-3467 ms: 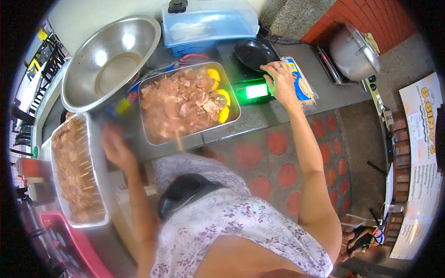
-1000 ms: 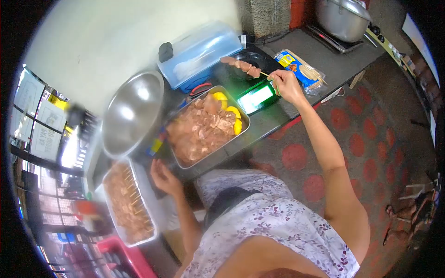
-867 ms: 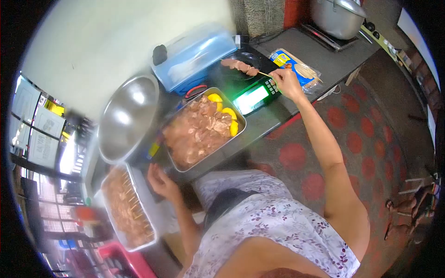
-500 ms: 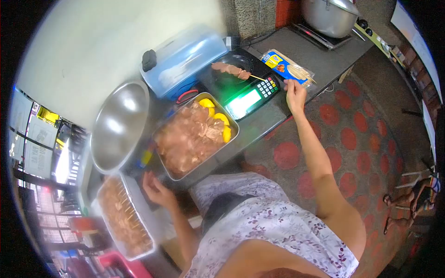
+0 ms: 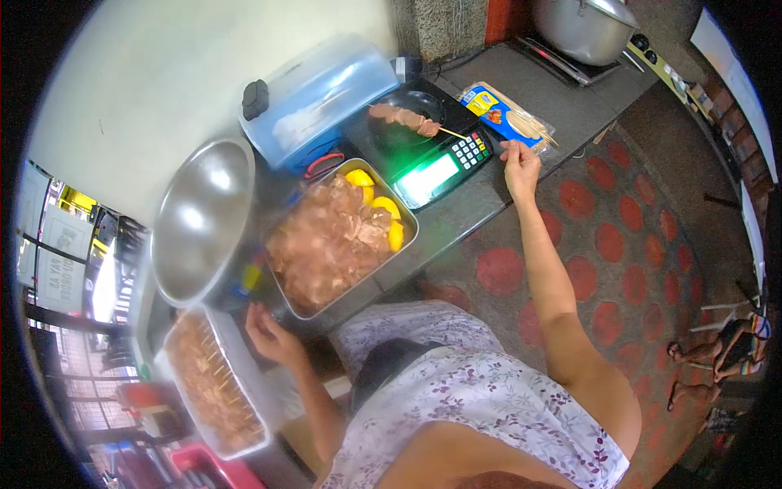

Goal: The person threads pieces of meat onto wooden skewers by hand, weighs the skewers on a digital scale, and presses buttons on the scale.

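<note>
My right hand (image 5: pixel 522 173) is at the counter's front edge, beside the keypad end of a digital scale (image 5: pixel 432 174) with a lit green display. Its fingers are pinched; anything between them is too small to make out. Just beyond it lies an opened blue-and-yellow pack of bamboo skewers (image 5: pixel 509 118). On the scale's black plate rests a meat skewer (image 5: pixel 405 120), its stick pointing toward the keypad. My left hand (image 5: pixel 277 338) hovers with fingers apart, holding nothing visible, between a metal tray of raw meat pieces (image 5: pixel 326 244) and a white tray of skewered meat (image 5: pixel 213 383).
Yellow pieces (image 5: pixel 384 208) lie at one end of the metal tray. A large steel bowl (image 5: pixel 204 220) leans near the wall, beside a blue translucent container (image 5: pixel 322 98). Red-handled scissors (image 5: pixel 324 163) lie behind the tray. A big pot (image 5: pixel 582 33) stands at the counter's far end.
The view has shifted slightly. Both hands keep nearly the same places and poses, and the meat skewer stays on the scale.
</note>
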Motion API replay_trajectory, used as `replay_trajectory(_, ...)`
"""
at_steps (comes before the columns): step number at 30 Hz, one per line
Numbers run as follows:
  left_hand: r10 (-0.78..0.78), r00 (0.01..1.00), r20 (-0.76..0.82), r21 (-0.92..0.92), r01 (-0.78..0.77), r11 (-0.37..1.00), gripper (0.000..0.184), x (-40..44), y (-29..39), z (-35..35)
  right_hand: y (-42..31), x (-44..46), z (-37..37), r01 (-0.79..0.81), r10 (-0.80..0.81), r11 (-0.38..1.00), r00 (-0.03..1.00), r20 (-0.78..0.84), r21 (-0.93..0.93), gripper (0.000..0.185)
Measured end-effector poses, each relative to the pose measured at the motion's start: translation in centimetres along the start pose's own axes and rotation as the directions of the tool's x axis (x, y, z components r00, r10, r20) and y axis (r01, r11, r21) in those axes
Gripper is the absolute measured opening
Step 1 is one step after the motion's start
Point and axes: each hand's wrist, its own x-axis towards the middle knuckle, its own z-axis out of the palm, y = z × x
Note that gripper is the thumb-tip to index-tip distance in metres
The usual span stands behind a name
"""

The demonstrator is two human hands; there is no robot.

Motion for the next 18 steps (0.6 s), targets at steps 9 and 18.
replay_trajectory(9,0.022,1.000,0.010,0.002,-0.022,1.000,0.028,0.1,0.8,0.1,-1.3,-0.5,0.4,0.225,-0.238,0.965,0.967,-0.091,-0.132,0.022)
replay_trajectory(18,0.001,1.000,0.025,0.025,-0.001,1.000,0.028,0.1,0.5,0.0,-9.7,-0.4,3.9,0.422,-0.260,0.837,0.867,0.425,-0.348,0.024)
